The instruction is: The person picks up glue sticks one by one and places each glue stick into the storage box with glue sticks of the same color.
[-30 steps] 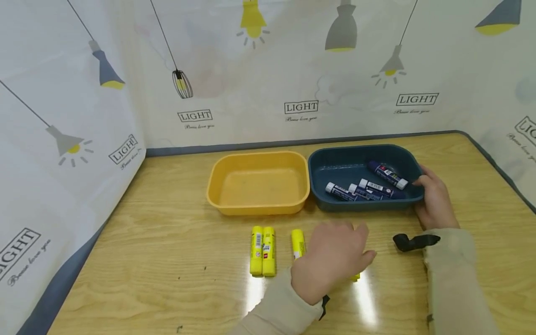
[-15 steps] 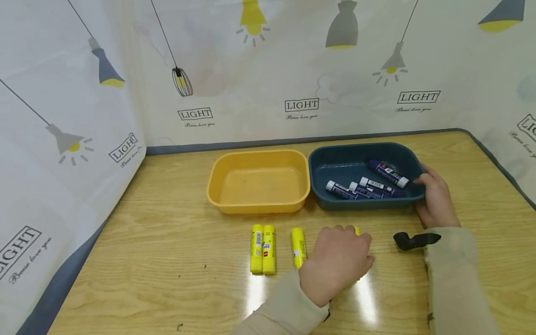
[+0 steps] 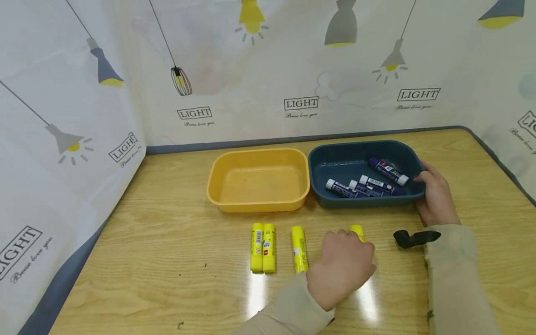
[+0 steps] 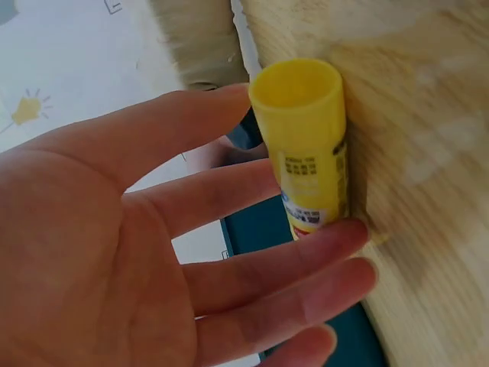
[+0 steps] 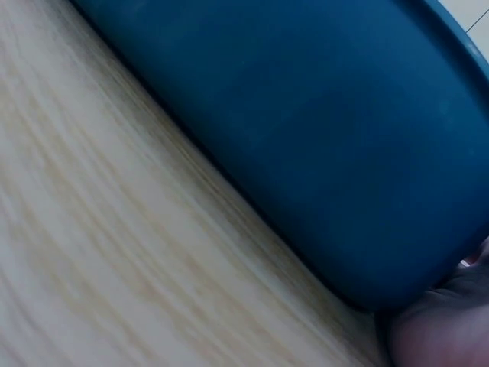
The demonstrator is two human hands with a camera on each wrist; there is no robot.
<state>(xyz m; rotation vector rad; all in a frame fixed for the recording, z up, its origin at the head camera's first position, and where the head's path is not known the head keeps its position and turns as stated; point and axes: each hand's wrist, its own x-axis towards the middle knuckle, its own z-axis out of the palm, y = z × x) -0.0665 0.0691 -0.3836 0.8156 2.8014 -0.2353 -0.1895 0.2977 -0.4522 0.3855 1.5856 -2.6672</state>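
Observation:
My left hand [image 3: 345, 267] is over a yellow glue stick [image 3: 357, 230] lying on the table, with the thumb and fingers about it. In the left wrist view this glue stick [image 4: 309, 164] stands between the thumb at its near end and the bent middle finger at its far part. My right hand [image 3: 437, 195] grips the right end of a dark blue tray [image 3: 364, 203], thumb over the rim. Several navy glue sticks [image 3: 388, 171] with white caps lie in it. In the right wrist view, the tray's side [image 5: 306, 138] fills much of the picture, a blurred finger at its corner.
An orange-yellow tray [image 3: 259, 208] stands against the blue tray's left side. Two yellow glue sticks [image 3: 263, 248] lie side by side before it, and another yellow glue stick [image 3: 299, 249] lies just left of my left hand. A lamp-printed cloth [image 3: 251, 70] hangs behind the table.
My left hand has shifted slightly right and toward me, uncovering the far end of the glue stick under it and more of the one beside it. My right hand stays on the blue tray.

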